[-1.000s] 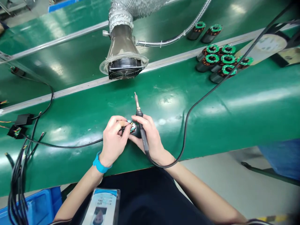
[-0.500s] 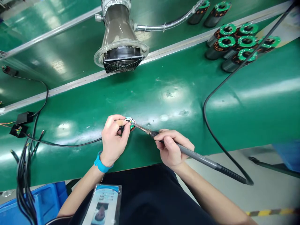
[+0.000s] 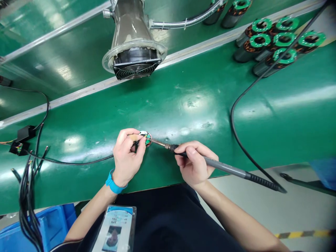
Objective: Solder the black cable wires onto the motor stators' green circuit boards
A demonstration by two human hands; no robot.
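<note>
My right hand (image 3: 196, 163) is closed in a pen-like grip around a grey soldering iron (image 3: 225, 167). Its metal tip touches or nearly touches a small round circuit board (image 3: 148, 140) with green and white areas. My left hand (image 3: 128, 154) pinches the end of a black cable (image 3: 86, 163) over that board, and its fingers cover part of both. Thin coloured wires show at the fingertips, too small to tell apart. What lies under the board is hidden.
A fume extractor with a fan (image 3: 136, 68) hangs above the green table (image 3: 170, 101). Several motor stators (image 3: 262, 49) with green rings stand at the back right. Black cables (image 3: 25, 196) drape over the left front edge, above a blue bin (image 3: 52, 224). The iron's cord (image 3: 233, 119) loops on the right.
The soldering iron's rear end has risen a little, so it lies at a flatter angle, and my right hand has shifted slightly right. My left hand stays in place at the board.
</note>
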